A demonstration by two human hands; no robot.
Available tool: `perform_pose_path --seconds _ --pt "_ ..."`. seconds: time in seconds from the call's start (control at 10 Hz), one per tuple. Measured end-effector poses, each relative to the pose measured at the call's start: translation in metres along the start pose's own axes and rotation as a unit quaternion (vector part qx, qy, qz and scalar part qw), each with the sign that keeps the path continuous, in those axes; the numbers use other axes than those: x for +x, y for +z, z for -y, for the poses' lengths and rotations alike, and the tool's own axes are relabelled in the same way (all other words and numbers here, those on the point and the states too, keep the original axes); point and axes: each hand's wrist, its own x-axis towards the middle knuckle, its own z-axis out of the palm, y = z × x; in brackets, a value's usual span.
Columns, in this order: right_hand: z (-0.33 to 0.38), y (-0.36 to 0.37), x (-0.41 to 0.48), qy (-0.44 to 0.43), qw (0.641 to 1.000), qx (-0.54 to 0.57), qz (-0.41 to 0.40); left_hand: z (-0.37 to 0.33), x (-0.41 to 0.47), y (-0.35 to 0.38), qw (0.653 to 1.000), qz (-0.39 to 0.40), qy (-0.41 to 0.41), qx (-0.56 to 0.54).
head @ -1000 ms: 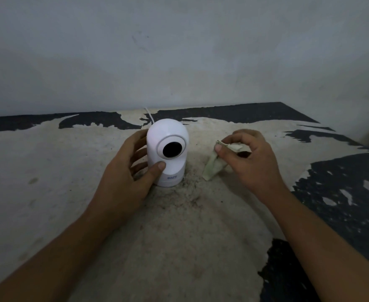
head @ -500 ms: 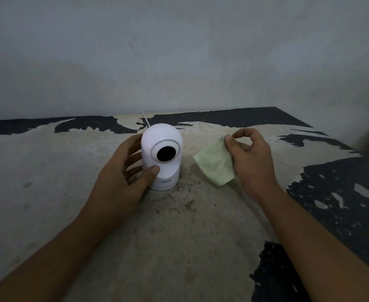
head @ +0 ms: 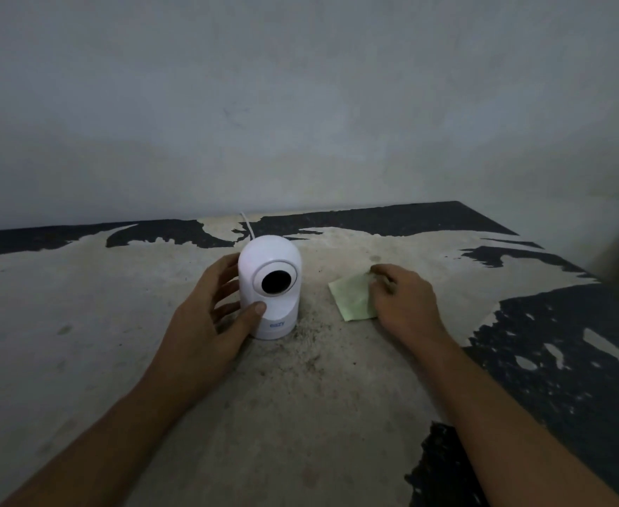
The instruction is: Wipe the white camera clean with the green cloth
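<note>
The white camera [head: 269,265] stands upright on the worn table [head: 300,415], its round black lens facing me. My left hand [head: 205,323] wraps its left side, thumb across the front of the base. To the right, the pale green cloth [head: 351,296] lies flat and spread on the table. My right hand [head: 406,305] rests palm down on the cloth's right edge, fingertips pinching its far corner. A gap of bare table separates the cloth from the camera.
A thin white cable [head: 247,225] runs from behind the camera toward the grey wall [head: 300,104]. The tabletop is peeling, with black patches [head: 574,360] at the right and back. Dark crumbs lie in front of the camera.
The cloth, bunched and lifted in my right hand a second ago, has been unfolded and laid flat on the table. My left hand stays on the camera.
</note>
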Motion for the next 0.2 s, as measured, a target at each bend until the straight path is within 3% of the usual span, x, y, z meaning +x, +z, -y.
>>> perform_pose_path --seconds 0.2 --pt "0.01 -0.0024 -0.0093 -0.02 0.997 -0.049 -0.05 -0.0101 -0.0127 -0.0061 0.998 -0.027 -0.057 0.022"
